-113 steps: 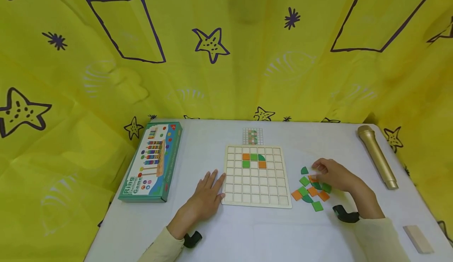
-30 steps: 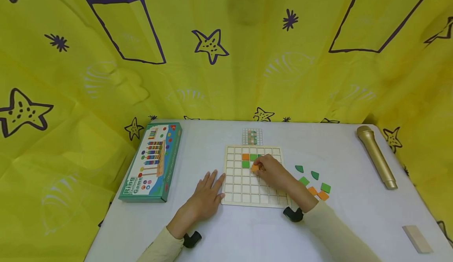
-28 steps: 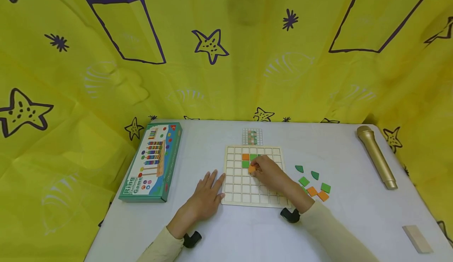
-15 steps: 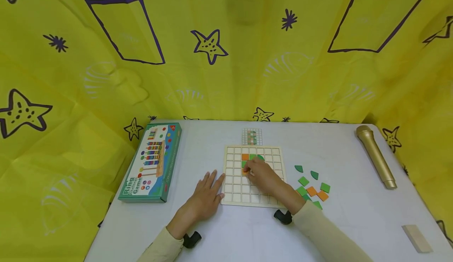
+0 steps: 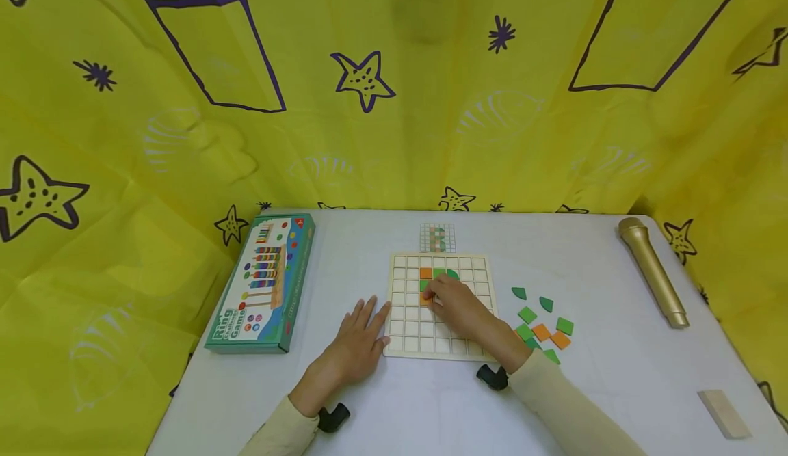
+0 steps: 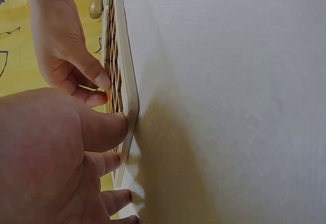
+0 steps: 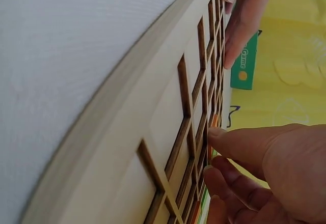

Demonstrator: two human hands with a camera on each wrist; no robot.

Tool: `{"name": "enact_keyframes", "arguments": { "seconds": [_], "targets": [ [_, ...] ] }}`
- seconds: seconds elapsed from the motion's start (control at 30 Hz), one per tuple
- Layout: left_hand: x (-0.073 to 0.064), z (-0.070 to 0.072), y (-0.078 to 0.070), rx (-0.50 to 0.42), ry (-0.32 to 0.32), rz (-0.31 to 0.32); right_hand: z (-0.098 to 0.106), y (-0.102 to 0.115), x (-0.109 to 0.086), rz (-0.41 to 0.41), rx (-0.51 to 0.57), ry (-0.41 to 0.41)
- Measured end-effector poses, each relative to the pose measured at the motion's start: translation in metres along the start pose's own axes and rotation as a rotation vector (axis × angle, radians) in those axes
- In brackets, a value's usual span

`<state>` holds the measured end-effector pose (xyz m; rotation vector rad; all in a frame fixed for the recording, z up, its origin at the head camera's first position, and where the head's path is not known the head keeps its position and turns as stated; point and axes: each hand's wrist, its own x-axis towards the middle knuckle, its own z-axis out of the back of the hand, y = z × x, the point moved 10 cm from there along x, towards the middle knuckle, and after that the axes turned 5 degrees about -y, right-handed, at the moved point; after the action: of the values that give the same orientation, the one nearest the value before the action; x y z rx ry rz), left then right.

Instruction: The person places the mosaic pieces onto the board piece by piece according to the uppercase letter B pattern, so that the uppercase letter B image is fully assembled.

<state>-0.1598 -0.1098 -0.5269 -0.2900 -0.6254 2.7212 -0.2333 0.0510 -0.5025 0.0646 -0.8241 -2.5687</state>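
Note:
My right hand (image 5: 458, 303) is over the wooden grid board (image 5: 403, 346), thumb and fingertips pinching an orange square tile (image 5: 425, 299) at a cell below a green square tile (image 5: 425, 284). In the right wrist view, the thumb lies against the orange tile's edge, right at the cell. Above are an orange tile (image 5: 426, 273), another green square (image 5: 439, 273) and a dark green quarter-circle tile (image 5: 453, 274); the hand covers cells below them. My left hand (image 5: 356, 348) lies flat with fingers spread, and its thumb (image 6: 109, 131) touches the board's left edge.
Loose green and orange tiles (image 5: 564, 326) lie right of the board, partly behind the right forearm. A pattern card (image 5: 438, 238) sits behind the board. A game box (image 5: 261, 282) stands left; a gold microphone (image 5: 654, 271) and a wooden block (image 5: 724, 414) lie right.
My right hand has gone from the loose tiles to the board, bringing an orange tile leftward into a cell below the green one. My left hand has stayed still.

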Motion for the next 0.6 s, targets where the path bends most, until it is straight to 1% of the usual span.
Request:
{"name": "enact_keyframes", "arguments": {
  "seconds": [0.07,0.17,0.3,0.43,0.6],
  "targets": [
    [0.0,0.0,0.0,0.0,-0.004,-0.004,0.001,-0.001,-0.001,-0.004,-0.003,0.001],
    [0.0,0.0,0.0,-0.002,-0.009,-0.007,0.004,-0.008,-0.004,-0.039,0.013,0.02],
    [0.001,0.001,-0.001,-0.006,-0.015,-0.008,0.019,-0.029,-0.013,-0.108,0.032,0.031],
    [0.001,0.0,0.0,-0.001,-0.01,-0.009,0.04,-0.056,-0.029,-0.173,0.036,0.016],
    [0.0,0.0,-0.001,0.008,-0.007,-0.01,0.07,-0.089,-0.058,-0.281,-0.006,0.002]
  ]
}}
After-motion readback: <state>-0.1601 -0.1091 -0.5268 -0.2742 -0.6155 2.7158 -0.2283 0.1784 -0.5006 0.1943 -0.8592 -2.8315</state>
